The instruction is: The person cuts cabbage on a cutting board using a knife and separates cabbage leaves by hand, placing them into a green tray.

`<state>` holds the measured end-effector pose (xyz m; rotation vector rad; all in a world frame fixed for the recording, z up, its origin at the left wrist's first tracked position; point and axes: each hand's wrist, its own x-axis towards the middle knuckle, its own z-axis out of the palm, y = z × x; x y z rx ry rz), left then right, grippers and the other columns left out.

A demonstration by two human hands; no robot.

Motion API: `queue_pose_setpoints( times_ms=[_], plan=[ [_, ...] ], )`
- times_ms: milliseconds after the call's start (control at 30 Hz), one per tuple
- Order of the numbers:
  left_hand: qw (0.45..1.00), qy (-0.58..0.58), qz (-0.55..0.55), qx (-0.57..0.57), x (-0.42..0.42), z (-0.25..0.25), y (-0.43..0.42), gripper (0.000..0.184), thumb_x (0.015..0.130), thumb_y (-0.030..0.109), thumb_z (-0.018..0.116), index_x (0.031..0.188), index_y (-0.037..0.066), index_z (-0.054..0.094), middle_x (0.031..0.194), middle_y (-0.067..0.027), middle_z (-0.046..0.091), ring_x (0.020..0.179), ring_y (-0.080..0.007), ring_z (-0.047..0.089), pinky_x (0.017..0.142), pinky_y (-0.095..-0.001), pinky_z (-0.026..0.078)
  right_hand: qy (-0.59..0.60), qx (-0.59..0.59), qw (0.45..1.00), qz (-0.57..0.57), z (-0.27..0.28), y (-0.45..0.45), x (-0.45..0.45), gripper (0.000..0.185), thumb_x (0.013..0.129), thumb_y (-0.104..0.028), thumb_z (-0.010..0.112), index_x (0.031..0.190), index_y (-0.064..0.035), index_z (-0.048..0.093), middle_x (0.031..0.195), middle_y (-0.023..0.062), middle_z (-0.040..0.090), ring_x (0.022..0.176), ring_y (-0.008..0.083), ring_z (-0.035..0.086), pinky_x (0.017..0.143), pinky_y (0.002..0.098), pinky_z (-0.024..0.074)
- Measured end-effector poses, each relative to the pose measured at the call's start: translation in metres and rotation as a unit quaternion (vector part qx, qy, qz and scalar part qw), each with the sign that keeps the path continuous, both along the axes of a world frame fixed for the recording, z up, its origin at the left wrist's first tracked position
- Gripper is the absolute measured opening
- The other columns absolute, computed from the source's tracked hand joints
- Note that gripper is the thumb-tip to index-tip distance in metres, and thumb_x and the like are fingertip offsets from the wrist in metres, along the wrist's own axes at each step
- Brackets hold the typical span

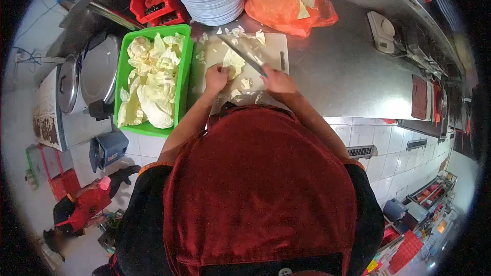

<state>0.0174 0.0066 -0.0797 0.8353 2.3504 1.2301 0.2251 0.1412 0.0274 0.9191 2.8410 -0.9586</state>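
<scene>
My right hand (279,83) is closed on the handle of a long knife (243,54), whose blade points up and left over the white cutting board (276,45). Under the blade lies a pale cabbage leaf (233,64). My left hand (217,78) has its fingers bent together at the leaf's left edge, holding it against the board. Small cabbage scraps (246,83) are scattered around the board. Left of it, a green crate (186,61) holds several large cabbage leaves (156,105).
Behind the board stand stacked white plates (217,7), an orange plastic bag (286,2) and red bins (148,0). A white scale (381,31) sits at the right on the steel counter (342,66). Large round lids (99,69) are at the left. Another person (84,204) is at lower left.
</scene>
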Motion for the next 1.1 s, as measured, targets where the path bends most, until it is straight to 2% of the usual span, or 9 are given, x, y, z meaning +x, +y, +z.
queue_pose_setpoints(
  times_ms=[167,267,400,733,900,967,1033,1067,1100],
  plan=[
    [0.999,-0.036,-0.018,-0.007,-0.001,0.012,-0.002,0.025,0.08,0.023,0.067,0.082,-0.002,0.068,0.066,-0.017,0.065,0.058,-0.0248,0.063,0.058,-0.0363,0.048,-0.119,0.031,0.989,0.08,-0.023,-0.006,-0.005,0.025,0.094,-0.023,0.048,0.115,-0.009,0.044,0.089,0.0237,0.064,0.084,0.0452,0.063,0.074,0.0552,0.0487],
    [0.999,-0.022,-0.031,0.003,-0.009,-0.014,-0.004,0.023,0.081,0.022,0.065,0.082,-0.001,0.068,0.067,-0.0178,0.065,0.059,-0.0278,0.063,0.058,-0.0374,0.049,-0.13,0.042,0.986,0.091,-0.017,-0.006,-0.008,0.025,0.095,-0.021,0.046,0.116,-0.0076,0.044,0.088,0.0228,0.064,0.084,0.0443,0.064,0.075,0.0548,0.0492],
    [0.999,-0.003,-0.029,-0.04,-0.004,0.007,-0.002,0.023,0.081,0.022,0.062,0.082,-0.001,0.067,0.067,-0.0186,0.064,0.06,-0.0301,0.063,0.06,-0.0386,0.049,-0.131,0.032,0.985,0.11,-0.001,-0.009,-0.01,0.026,0.095,-0.02,0.043,0.116,-0.0053,0.044,0.088,0.0224,0.065,0.085,0.0441,0.064,0.074,0.0545,0.0497],
    [0.998,-0.032,-0.028,-0.046,-0.009,-0.012,-0.001,0.026,0.08,0.025,0.064,0.078,-0.001,0.065,0.067,-0.0197,0.063,0.059,-0.0319,0.062,0.059,-0.0402,0.048,-0.117,0.021,0.983,0.143,-0.026,-0.006,-0.008,0.025,0.092,-0.013,0.041,0.113,0.0013,0.042,0.088,0.0272,0.064,0.085,0.0433,0.065,0.073,0.0516,0.0514],
    [0.996,-0.052,-0.033,-0.064,-0.013,0.0,0.001,0.03,0.08,0.029,0.067,0.079,-0.002,0.065,0.066,-0.0214,0.061,0.055,-0.0263,0.057,0.057,-0.0415,0.046,-0.117,-0.019,0.99,0.073,-0.047,-0.009,-0.017,0.026,0.089,-0.013,0.047,0.113,-0.0024,0.042,0.087,0.0275,0.064,0.084,0.0447,0.064,0.072,0.052,0.0509],
    [0.992,-0.054,-0.066,-0.095,-0.017,0.006,0.0,0.03,0.083,0.029,0.068,0.081,-0.001,0.067,0.064,-0.0158,0.062,0.053,-0.0197,0.055,0.054,-0.0371,0.045,-0.084,-0.009,0.994,0.064,-0.066,-0.007,-0.015,0.03,0.087,-0.014,0.052,0.113,-0.0033,0.042,0.088,0.0291,0.063,0.086,0.0448,0.064,0.073,0.0527,0.05],
    [0.974,-0.206,-0.047,-0.077,-0.014,0.03,-0.002,0.027,0.086,0.027,0.068,0.084,0.0,0.068,0.064,-0.0062,0.061,0.053,-0.0124,0.052,0.051,-0.0291,0.044,-0.077,-0.041,0.994,0.061,-0.067,0.004,-0.01,0.031,0.086,-0.016,0.053,0.113,-0.0031,0.043,0.09,0.0288,0.063,0.089,0.0442,0.064,0.074,0.0531,0.0494],
    [0.969,-0.238,-0.052,-0.05,-0.012,0.04,-0.006,0.023,0.088,0.025,0.067,0.087,0.002,0.069,0.067,0.0024,0.059,0.053,-0.0063,0.049,0.05,-0.0224,0.039,-0.077,-0.07,0.992,0.075,-0.067,0.009,-0.006,0.032,0.086,-0.018,0.053,0.113,-0.003,0.044,0.092,0.0285,0.063,0.092,0.0435,0.063,0.076,0.0535,0.0488],
    [0.97,-0.23,-0.06,-0.055,-0.014,0.039,-0.009,0.023,0.088,0.025,0.067,0.087,0.002,0.069,0.067,0.0024,0.059,0.053,-0.0063,0.049,0.05,-0.0224,0.039,-0.068,-0.072,0.993,0.066,-0.062,0.01,0.001,0.032,0.086,-0.018,0.053,0.113,-0.003,0.044,0.092,0.0285,0.063,0.092,0.0435,0.063,0.076,0.0535,0.0488]
  ],
)
